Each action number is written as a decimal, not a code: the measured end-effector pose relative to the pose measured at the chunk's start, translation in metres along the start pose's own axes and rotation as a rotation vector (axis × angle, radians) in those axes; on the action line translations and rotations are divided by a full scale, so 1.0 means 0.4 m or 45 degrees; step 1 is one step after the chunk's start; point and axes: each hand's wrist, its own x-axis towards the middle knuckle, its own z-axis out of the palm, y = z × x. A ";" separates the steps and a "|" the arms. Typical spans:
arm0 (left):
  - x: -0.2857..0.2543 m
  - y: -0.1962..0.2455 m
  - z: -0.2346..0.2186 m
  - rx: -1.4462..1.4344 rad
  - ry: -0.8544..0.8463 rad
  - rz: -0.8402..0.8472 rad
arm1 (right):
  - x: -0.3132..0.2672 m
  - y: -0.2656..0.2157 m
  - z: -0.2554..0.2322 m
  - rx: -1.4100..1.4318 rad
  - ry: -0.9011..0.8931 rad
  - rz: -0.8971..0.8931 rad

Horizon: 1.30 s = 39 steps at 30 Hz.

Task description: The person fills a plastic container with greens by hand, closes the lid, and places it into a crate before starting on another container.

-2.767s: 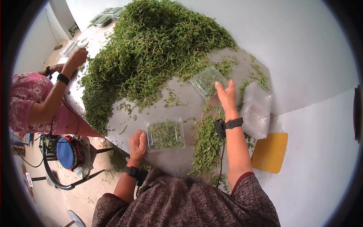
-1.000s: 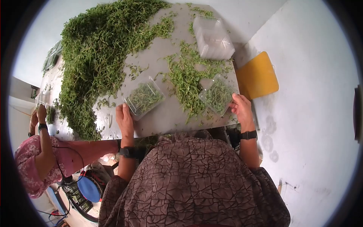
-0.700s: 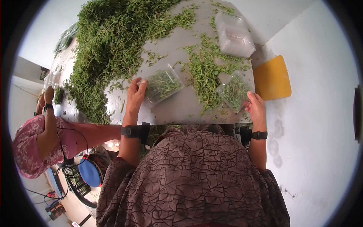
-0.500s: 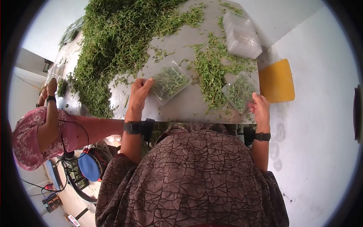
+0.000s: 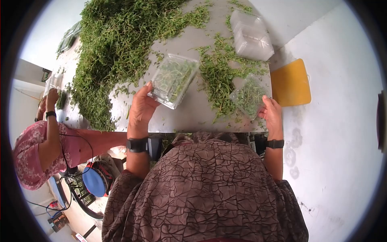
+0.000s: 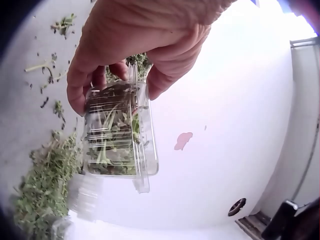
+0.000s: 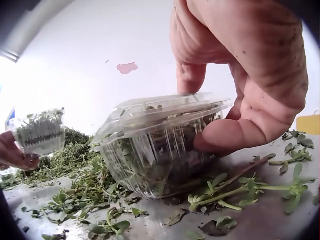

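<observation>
My left hand (image 5: 142,108) grips one end of a clear plastic clamshell box (image 5: 175,76) filled with leafy green stems. It is lifted above the table and tipped; the left wrist view shows the closed box (image 6: 112,137) side-on, thumb on one face and fingers on the other. Near the front right of the table, my right hand (image 5: 272,113) pinches the corner of a second filled clamshell box (image 5: 248,99). In the right wrist view its lid (image 7: 170,112) lies over the greens, one fingertip on top and the thumb at the side, the base low among loose sprigs.
A large heap of greens (image 5: 117,52) covers the table's left and back. Loose stems (image 5: 217,74) lie between the boxes. Nested plastic containers (image 5: 253,38) stand at the back right, beside a yellow board (image 5: 291,82). Another person (image 5: 34,151) works at the left.
The right hand has brought its box from farther back to the table's front right. My left hand has raised its box off the table and tilted it.
</observation>
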 end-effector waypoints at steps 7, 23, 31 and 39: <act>0.030 0.012 0.059 -0.089 -0.052 0.001 | 0.006 -0.002 0.011 0.007 -0.020 -0.021; 0.085 -0.092 -0.135 0.673 -0.060 0.373 | -0.021 0.032 0.043 0.114 -0.134 -0.005; 0.114 -0.077 -0.216 0.597 0.175 0.363 | -0.075 -0.011 -0.059 0.395 -0.005 -0.208; 0.111 -0.054 -0.211 0.649 -0.001 0.261 | -0.143 0.172 -0.349 0.608 0.790 -0.072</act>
